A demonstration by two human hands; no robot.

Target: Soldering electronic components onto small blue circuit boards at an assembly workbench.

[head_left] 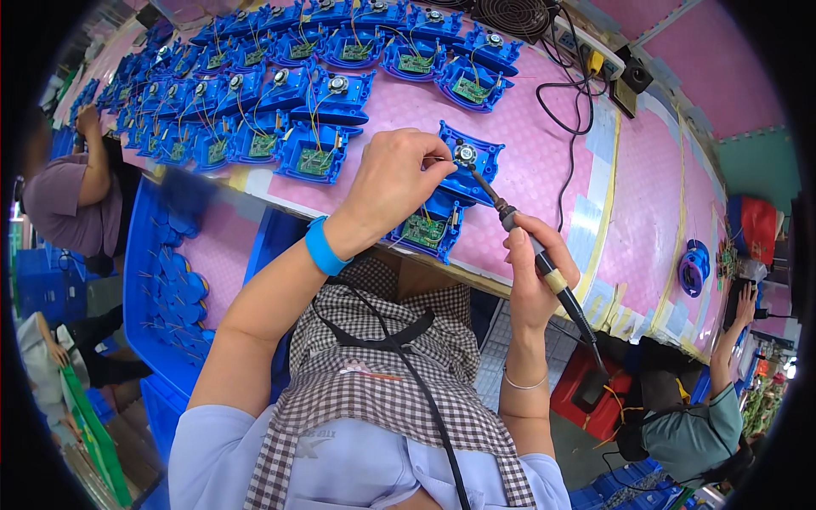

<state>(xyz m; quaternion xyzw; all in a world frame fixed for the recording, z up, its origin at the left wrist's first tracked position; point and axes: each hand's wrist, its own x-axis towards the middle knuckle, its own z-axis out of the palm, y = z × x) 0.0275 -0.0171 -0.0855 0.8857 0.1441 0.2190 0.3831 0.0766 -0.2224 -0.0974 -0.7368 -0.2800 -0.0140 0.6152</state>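
My right hand (pixel 542 268) grips a soldering iron (pixel 580 318) with a black handle, its tip slanting up and left to the edge of a small round speaker (pixel 465 154). The speaker sits in a blue plastic shell (pixel 486 161) on the pink bench. Beside the speaker, my left hand (pixel 398 174) is closed in a pinch on a thin wire, mostly hidden by the fingers. Just below, at the bench's near edge, lies the matching blue shell half with a green circuit board (pixel 423 229) and thin wires.
Rows of similar blue shells (pixel 319 157) with boards and speakers cover the bench's left and far side. A blue bin (pixel 140 280) of blue parts stands lower left. Black cables (pixel 582 110) trail at the far right near a fan (pixel 512 17). Other people work at both sides.
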